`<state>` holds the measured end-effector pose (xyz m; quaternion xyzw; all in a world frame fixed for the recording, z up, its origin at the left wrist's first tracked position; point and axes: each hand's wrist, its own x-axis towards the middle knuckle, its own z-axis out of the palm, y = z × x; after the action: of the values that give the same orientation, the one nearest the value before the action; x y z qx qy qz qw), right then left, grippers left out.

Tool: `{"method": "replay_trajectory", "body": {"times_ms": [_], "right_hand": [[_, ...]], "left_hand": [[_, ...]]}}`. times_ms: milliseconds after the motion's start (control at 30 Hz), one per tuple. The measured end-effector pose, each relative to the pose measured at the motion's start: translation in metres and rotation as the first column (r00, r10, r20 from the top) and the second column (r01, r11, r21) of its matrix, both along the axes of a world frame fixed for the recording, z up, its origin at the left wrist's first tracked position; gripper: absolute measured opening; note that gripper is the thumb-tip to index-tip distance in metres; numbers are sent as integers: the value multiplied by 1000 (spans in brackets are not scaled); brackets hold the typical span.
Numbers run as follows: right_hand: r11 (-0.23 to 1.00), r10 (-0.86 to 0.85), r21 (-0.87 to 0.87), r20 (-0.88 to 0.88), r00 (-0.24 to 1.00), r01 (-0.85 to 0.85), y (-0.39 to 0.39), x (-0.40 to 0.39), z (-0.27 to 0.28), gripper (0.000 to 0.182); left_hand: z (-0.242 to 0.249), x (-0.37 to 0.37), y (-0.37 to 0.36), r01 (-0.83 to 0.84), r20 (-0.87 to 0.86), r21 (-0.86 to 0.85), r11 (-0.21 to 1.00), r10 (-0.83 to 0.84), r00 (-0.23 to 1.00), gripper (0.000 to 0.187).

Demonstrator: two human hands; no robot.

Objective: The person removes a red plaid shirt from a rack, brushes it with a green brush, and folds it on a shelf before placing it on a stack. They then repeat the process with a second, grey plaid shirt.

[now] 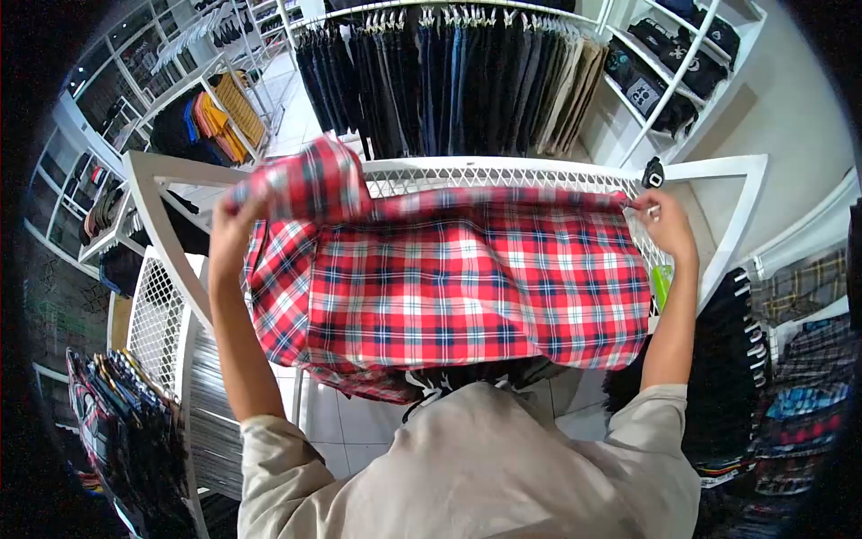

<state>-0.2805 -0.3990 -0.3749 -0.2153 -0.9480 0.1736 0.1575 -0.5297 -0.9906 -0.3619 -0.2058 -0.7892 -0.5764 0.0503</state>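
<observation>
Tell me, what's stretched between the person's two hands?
In the head view, a red plaid shirt spans the whole stretch from the left hand to the right hand, each gripping an end, above the white wire-mesh rack.

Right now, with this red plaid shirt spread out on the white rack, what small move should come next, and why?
Probably the left hand should lay its lifted fold flat: that side of the shirt is bunched up, while the right hand holds its side straight along the rack.
</observation>
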Motion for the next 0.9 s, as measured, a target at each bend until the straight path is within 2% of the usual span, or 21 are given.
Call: {"method": "replay_trajectory", "body": {"times_ms": [33,67,100,167,200,233,300,367,400,433,500,567,600,633,700,733,767,800,867,900], "right_hand": [[999,14,39,79,997,-17,-4,9,-3,31],[997,10,80,157,987,-23,7,12,-20,44],[992,-1,122,191,982,-23,-11,11,-18,47],[976,171,130,34,985,-174,-45,-14,-26,47],[970,234,67,13,972,-235,-73,-37,-27,44],[954,300,3,-10,954,-300,-103,-64,-29,42],[819,453,-317,-155,878,-479,-160,-122,-42,45],[776,476,-370,-187,860,-510,-223,-169,-44,48],[744,464,-448,-188,866,-496,-247,-198,-51,54],[707,450,-523,-187,873,-476,-268,-232,-63,60],[733,410,-502,-212,887,-459,-306,-307,-100,76],[622,435,-657,-161,886,-425,-349,-317,-71,76],[761,384,-447,-273,882,-470,-364,-347,-93,78],[807,368,-388,-258,893,-445,-379,-346,-86,66],[539,401,-693,-289,869,-479,-392,-368,-85,55],[396,315,-755,-423,850,-522,-394,-379,-81,52],[400,272,-716,-504,820,-572,-393,-388,-78,46],[389,282,-716,-505,815,-579,-388,-373,-57,46],[382,286,-722,-502,816,-577,-378,-351,-33,46],[614,310,-575,-455,835,-541,-373,-350,-32,50]], "left_hand": [[-18,13,-11,64,51,-88,994,-60,997,36],[-53,20,-19,-2,91,-131,991,14,996,37],[-79,25,-26,-66,130,-177,982,90,987,39],[-64,64,-2,-126,145,-250,960,166,976,44],[-87,56,-7,-79,96,-167,983,96,991,44],[-112,45,-14,-116,19,-171,978,121,992,42],[-84,71,7,-183,40,-34,982,184,982,37],[-101,68,7,-190,87,85,978,183,979,32],[-112,64,5,-160,-10,97,982,162,987,31],[-108,71,6,-205,37,-2,979,205,978,30],[-122,64,3,-170,104,35,985,166,981,29],[-126,62,3,-171,-55,72,983,175,983,29],[-129,61,3,-165,-141,102,981,178,974,30],[-129,61,-3,-207,-86,-18,978,205,975,31],[-130,61,-6,-189,-32,-19,982,188,982,32],[-134,60,-7,-195,-22,-18,981,195,981,32],[-137,58,-7,-176,12,61,982,176,984,32],[-140,57,-6,-158,45,141,977,153,987,32],[-130,64,-3,-109,50,197,974,101,994,25],[-126,66,0,-77,30,230,970,72,997,23]]}}
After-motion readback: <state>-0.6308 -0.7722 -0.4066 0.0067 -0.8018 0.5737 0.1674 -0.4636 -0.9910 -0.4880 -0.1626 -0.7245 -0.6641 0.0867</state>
